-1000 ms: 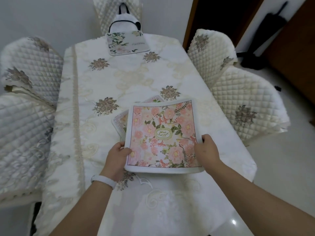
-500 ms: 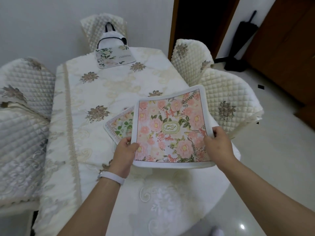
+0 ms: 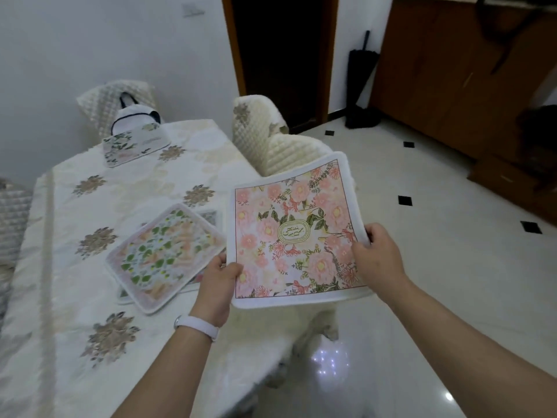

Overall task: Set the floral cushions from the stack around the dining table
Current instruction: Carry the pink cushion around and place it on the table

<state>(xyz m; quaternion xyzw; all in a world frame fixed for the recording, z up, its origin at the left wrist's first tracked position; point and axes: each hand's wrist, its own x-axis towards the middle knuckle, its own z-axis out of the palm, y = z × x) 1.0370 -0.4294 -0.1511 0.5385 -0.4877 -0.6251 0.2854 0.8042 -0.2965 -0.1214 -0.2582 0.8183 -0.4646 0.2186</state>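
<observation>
A pink floral cushion (image 3: pixel 294 233) is held flat in the air past the surface's (image 3: pixel 90 327) right edge, above a quilted chair (image 3: pixel 289 152). The left hand (image 3: pixel 215 285) pinches its near-left corner and the right hand (image 3: pixel 378 256) grips its right edge, forearms extended. The remaining stack (image 3: pixel 164 254) lies on the surface just left; another floral cushion (image 3: pixel 132 143) sits at the far end.
</observation>
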